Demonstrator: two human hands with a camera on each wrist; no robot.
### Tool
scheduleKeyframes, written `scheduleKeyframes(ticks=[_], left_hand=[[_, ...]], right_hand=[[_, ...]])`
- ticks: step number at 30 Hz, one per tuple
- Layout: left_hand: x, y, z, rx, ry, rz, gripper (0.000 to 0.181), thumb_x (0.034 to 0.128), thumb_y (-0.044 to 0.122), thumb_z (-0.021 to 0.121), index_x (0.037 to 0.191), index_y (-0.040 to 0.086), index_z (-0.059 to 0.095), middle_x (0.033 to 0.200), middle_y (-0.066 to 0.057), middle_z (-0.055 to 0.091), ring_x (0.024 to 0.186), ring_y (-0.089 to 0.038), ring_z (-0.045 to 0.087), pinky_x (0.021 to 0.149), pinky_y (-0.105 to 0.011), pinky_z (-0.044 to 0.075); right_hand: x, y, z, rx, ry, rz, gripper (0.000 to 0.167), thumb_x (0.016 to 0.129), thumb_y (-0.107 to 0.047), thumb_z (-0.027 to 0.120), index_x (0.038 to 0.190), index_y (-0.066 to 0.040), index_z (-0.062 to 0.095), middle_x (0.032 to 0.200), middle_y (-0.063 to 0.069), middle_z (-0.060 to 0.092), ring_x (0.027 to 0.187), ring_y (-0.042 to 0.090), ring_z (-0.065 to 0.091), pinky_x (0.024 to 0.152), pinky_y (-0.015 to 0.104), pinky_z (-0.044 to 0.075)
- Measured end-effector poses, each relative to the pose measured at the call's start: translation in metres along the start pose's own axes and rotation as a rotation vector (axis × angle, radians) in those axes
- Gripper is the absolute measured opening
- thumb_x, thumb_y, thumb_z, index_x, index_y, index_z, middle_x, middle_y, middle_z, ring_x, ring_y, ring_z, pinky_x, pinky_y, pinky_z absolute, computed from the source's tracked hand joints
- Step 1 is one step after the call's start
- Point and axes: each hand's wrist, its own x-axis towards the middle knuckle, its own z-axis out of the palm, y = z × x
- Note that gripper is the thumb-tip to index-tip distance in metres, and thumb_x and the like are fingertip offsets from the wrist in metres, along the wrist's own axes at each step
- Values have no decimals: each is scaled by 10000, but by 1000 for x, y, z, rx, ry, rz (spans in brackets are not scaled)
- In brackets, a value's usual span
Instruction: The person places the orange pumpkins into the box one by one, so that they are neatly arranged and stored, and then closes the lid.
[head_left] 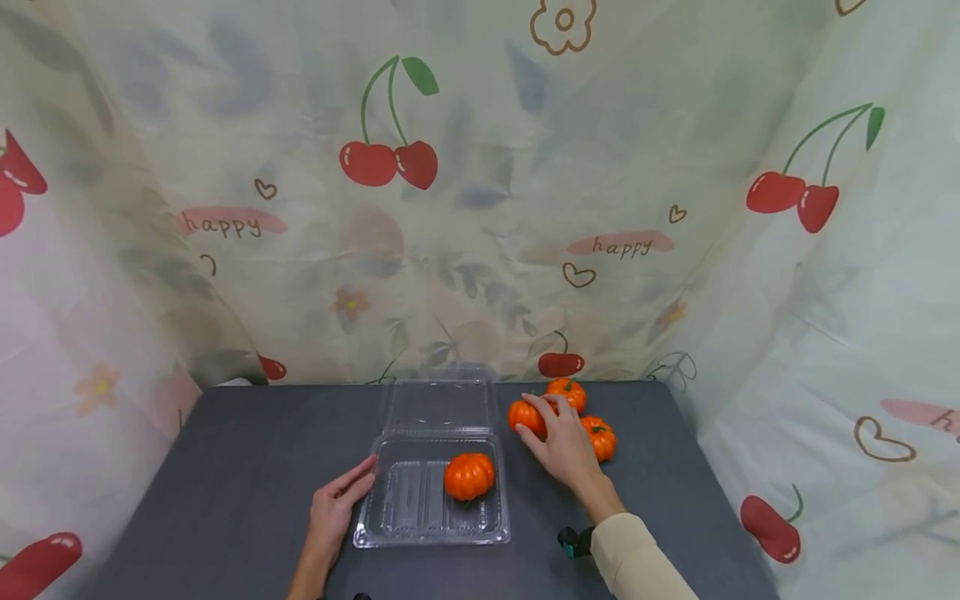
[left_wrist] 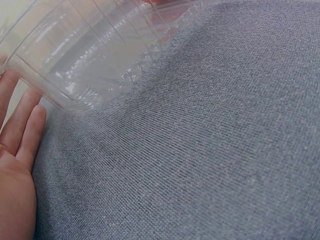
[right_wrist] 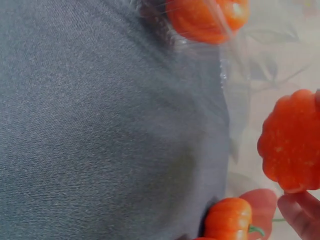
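Note:
A clear plastic clamshell box (head_left: 401,492) lies on the dark table, its lid folded back. Inside, toward the right, is a small orange toy pumpkin (head_left: 469,476). My left hand (head_left: 335,504) touches the left rim of the box with extended fingers; the left wrist view shows these fingers (left_wrist: 31,132) straight against the clear wall. Between thumb and fingers, my right hand (head_left: 564,446) holds another pumpkin (right_wrist: 290,142), which appears raised off the table in the right wrist view. Two more pumpkins lie nearby, one behind the hand (head_left: 567,392) and one partly hidden at its right (head_left: 602,437).
The open lid (head_left: 438,404) extends to the table's back edge, near the patterned curtain (head_left: 465,250). Curtain also borders both sides. A small black device (head_left: 574,542) sits at the right wrist. Grey cloth-like surface (head_left: 240,492) spreads left of the box.

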Motion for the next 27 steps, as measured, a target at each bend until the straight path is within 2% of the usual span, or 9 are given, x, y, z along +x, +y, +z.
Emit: scheduleKeyframes(ticks=[7,18,24,27], left_hand=[[0,0,0,14,4,-2,475,871,293,810,1307,137,704,1179,165,748,1010,143,666,865,-47,496],[0,-1,0,-4,3,2,485,869,293,812,1309,122,701,1110,257,735,1017,149,661,868,-52,501],[0,-1,1,10,7,5,468,878,291,805,1306,134,704,1219,130,740,1019,152,658,862,-50,500],[0,-1,1,19,12,5,457,882,292,801,1302,138,709,1252,77,734,1018,151,659,861,-42,494]], right_hand=[[-2,-9,-7,33,33,-39,549,925,-523,698,1424,-330,573,1274,89,575,1104,285,619,882,485,588],[-5,-25,-18,50,23,-83,559,910,-533,714,1414,-328,585,1257,81,558,951,253,658,795,429,602],[-8,-31,-20,50,-12,-86,547,910,-519,722,1402,-321,586,1226,53,570,937,232,666,816,413,611],[-11,-34,-19,48,-28,-91,523,915,-536,707,1380,-326,593,1175,30,580,880,205,660,785,382,602]])
